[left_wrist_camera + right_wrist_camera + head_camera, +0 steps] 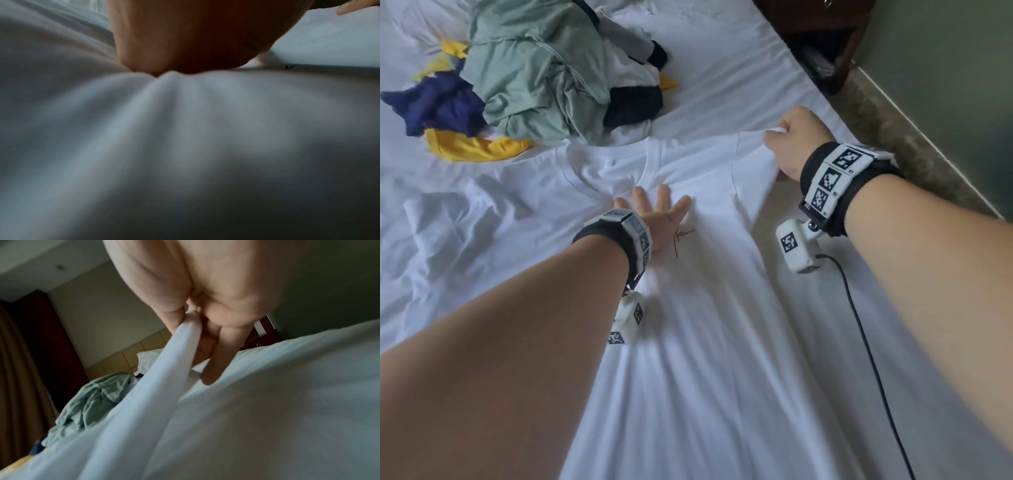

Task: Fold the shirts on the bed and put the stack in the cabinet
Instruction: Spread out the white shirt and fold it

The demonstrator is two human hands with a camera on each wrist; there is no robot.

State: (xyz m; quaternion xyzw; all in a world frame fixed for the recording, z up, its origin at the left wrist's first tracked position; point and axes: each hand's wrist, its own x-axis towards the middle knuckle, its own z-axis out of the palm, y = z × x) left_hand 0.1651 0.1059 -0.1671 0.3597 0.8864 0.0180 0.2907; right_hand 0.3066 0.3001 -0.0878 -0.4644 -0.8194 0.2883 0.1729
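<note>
White shirt (705, 274) lies spread face-up on the bed (465, 222), left hand (657, 216) pressing flat with spread fingers below the collar, right hand (794, 144) pinching the sleeve edge; fabric judged light, limp, wrinkle-prone, best gripped at seams.

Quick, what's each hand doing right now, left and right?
Left hand: open, fingers spread, pressing flat on the white T-shirt.
Right hand: closed, pinching the T-shirt's sleeve.

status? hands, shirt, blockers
Left hand flat on white shirt. Right hand pinching its sleeve. Unfolded pile beyond the collar, clear.
</note>
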